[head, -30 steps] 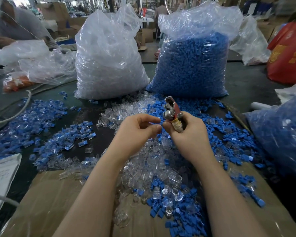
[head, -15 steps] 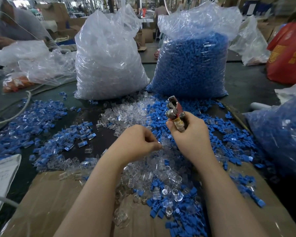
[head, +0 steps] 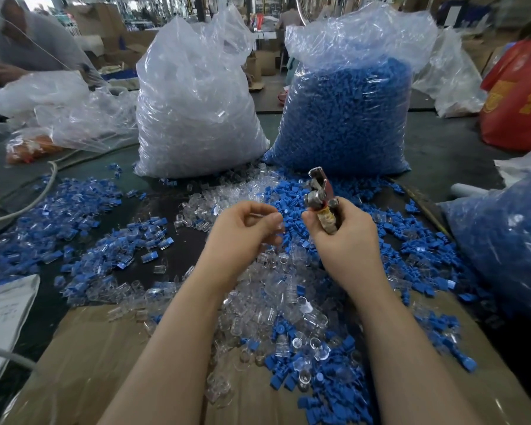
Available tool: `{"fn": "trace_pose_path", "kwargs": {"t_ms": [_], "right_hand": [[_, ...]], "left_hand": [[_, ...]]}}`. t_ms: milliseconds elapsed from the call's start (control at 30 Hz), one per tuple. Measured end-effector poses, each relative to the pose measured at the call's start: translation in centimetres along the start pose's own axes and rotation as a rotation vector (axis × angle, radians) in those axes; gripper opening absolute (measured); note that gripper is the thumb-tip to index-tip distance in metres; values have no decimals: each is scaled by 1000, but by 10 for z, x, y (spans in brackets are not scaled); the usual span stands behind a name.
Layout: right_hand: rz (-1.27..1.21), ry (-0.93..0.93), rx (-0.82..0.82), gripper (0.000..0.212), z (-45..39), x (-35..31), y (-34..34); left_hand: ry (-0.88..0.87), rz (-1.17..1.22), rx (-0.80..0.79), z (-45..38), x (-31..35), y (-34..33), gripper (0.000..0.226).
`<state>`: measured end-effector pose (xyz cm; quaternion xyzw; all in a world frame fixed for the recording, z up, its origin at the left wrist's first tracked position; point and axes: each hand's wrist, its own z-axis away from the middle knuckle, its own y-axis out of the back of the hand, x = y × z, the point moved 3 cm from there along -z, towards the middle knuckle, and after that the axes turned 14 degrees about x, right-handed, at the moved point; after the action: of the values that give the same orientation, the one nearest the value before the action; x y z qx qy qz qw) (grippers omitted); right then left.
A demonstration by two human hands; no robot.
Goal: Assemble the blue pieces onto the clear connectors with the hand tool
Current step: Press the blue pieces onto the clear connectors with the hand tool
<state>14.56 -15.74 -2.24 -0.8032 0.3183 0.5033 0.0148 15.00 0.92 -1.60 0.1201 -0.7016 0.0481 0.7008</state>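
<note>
Two hands [head: 246, 231], one hand tool [head: 321, 197]

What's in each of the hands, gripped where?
Right hand grips the hand tool by its wrapped handle. Left hand pinches something small and clear at the fingertips; too blurred to identify.

A metal hand tool [head: 321, 197] with a worn, tape-wrapped handle stands upright in the right hand [head: 347, 240], head pointing away. Loose blue pieces [head: 344, 384] and clear connectors [head: 276, 289] lie heaped together across the desk [head: 178, 259]; joined blue-and-clear units [head: 98, 256] spread at left.
</note>
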Motion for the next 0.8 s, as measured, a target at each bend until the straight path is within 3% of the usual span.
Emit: {"fn": "trace_pose_path", "kwargs": {"t_ms": [133, 500, 800], "right_hand": [[-90, -21, 9, 12, 0, -1, 0], [-160, -10, 18, 19, 0, -3, 0], [-197, 7, 8, 20, 1, -10, 0]], "left_hand": [[-23, 199, 34, 2, 4, 0, 20], [-137, 217, 36, 4, 10, -2, 28], [128, 619, -45, 2, 6, -2, 27]]}}
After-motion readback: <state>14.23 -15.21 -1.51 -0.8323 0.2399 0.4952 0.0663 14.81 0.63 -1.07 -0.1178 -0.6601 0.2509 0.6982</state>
